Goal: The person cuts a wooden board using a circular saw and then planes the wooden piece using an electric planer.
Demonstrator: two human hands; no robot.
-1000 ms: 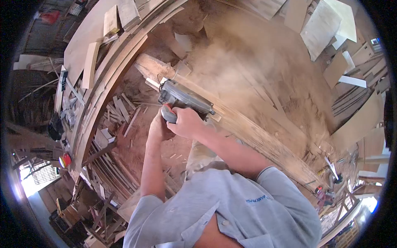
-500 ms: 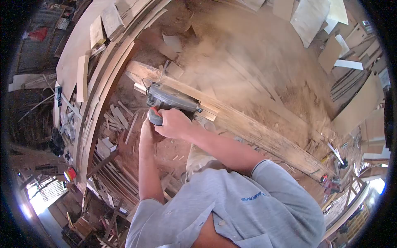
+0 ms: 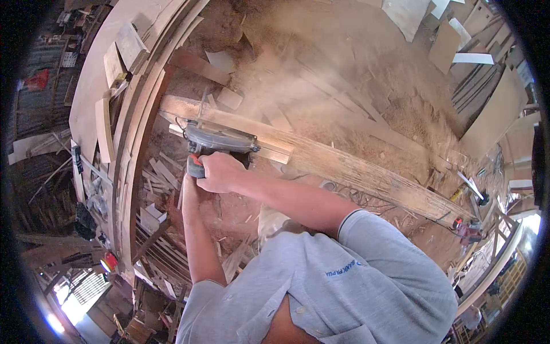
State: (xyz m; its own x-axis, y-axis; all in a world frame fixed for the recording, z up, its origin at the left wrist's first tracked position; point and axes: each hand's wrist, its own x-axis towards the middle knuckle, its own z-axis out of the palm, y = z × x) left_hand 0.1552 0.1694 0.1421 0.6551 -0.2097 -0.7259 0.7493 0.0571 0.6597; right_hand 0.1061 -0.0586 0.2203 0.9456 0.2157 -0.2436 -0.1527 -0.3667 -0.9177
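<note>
A dark power tool (image 3: pixel 220 139) lies against the near edge of a long wooden beam (image 3: pixel 355 166). My right hand (image 3: pixel 220 172) is wrapped round its grey and orange rear handle (image 3: pixel 196 166). My left hand (image 3: pixel 191 182) is at the underside of the same handle, its fingers mostly hidden by the tool and the right hand. Under the tool's right end, a short pale strip of wood (image 3: pixel 274 152) shows beside the beam. Dust hangs in the air beyond the beam.
Stacked curved boards (image 3: pixel 134 114) rise along the left side. Loose wood scraps (image 3: pixel 163 172) lie on the floor near my left arm. At the beam's far right end sits a reddish tool (image 3: pixel 471 232). Flat panels (image 3: pixel 495 112) lean at the right.
The view has turned, so the beam's left end and the tool appear further left. Both hands have stayed on the tool. More of the short pale strip shows, and the dust cloud has changed shape.
</note>
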